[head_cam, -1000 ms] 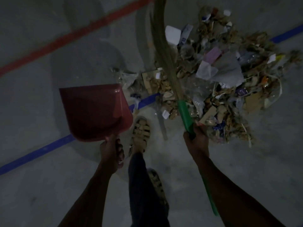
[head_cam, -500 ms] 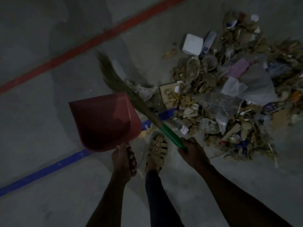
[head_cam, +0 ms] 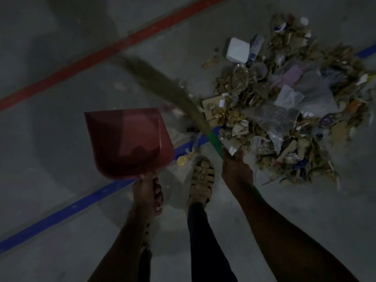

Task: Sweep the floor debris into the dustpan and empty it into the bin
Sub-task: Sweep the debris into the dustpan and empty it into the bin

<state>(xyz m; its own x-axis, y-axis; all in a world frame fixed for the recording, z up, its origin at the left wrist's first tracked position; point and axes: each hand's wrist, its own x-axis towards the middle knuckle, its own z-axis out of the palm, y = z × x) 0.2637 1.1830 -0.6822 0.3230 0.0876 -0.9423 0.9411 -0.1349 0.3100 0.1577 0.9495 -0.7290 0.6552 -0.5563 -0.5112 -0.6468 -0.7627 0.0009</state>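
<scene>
A red dustpan (head_cam: 128,143) hangs above the grey floor, held by its handle in my left hand (head_cam: 147,192). It looks empty inside. My right hand (head_cam: 236,169) grips the green handle of a grass broom (head_cam: 213,139), whose blurred bristles (head_cam: 158,82) slant up and to the left past the dustpan's upper right corner. A large debris pile (head_cam: 284,102) of dry leaves, paper, plastic wrap and cardboard lies to the right, with a white box (head_cam: 237,50) at its upper left edge.
My sandalled foot (head_cam: 201,178) stands between the two hands. A blue floor line (head_cam: 81,202) runs under the dustpan toward the pile, and a red line (head_cam: 101,51) crosses further off. A yellow scrap (head_cam: 182,159) lies beside the foot. No bin is in view.
The broom has swung from pointing up over the pile to slanting left toward the dustpan. The dustpan sits a little more to the right in view, and the view has shifted.
</scene>
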